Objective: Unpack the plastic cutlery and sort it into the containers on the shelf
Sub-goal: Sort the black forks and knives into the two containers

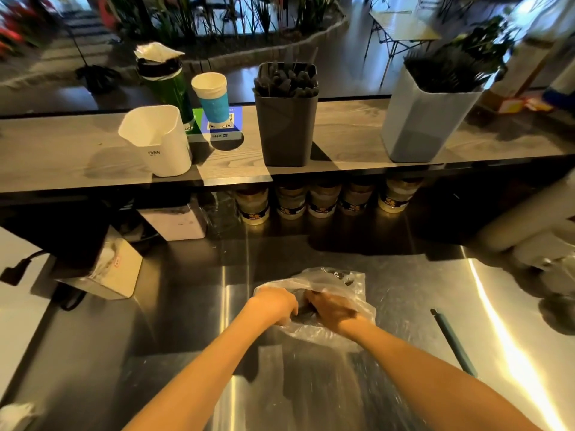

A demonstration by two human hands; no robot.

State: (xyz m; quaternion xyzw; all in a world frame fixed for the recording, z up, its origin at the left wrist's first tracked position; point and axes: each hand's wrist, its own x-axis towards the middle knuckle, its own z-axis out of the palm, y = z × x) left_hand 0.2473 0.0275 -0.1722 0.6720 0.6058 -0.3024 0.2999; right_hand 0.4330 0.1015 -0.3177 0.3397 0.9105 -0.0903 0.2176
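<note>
A clear plastic bag (329,278) with dark cutlery inside lies on the steel counter. My left hand (277,304) grips the bag's left side with curled fingers. My right hand (331,309) reaches into the bag, its fingers curled around the dark cutlery. On the shelf above stand a white container (161,144) that looks empty, a dark grey container (287,129) full of black cutlery, and a light grey container (423,119) holding black forks.
A paper cup (213,98) and green bottle (169,82) stand behind the white container. Several jars (323,200) sit under the shelf. A tissue box (112,272) lies at left, a teal pen-like rod (451,340) at right.
</note>
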